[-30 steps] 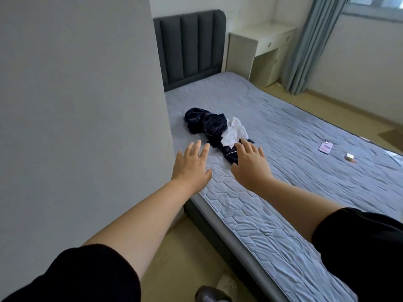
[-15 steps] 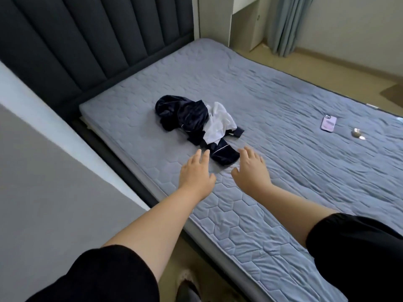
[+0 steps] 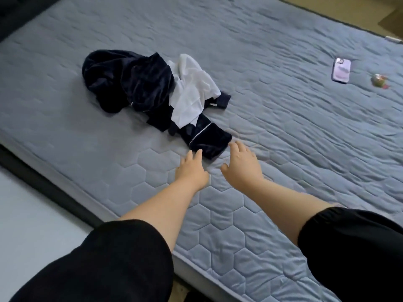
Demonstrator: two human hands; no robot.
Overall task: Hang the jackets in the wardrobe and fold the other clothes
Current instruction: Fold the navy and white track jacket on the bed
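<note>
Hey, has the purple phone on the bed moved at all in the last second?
No. The purple phone lies in the same spot on the mattress, beside the small green item; only the camera shifted.

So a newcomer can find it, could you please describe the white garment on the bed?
Start at the grey-blue quilted mattress. On it lies one crumpled heap of dark navy clothes, and the white garment is draped over its right side. It is the only white piece there.

Soft, even daylight with faint shadows and no glare; slight motion blur throughout, with wide-angle stretching toward the edges.
</note>
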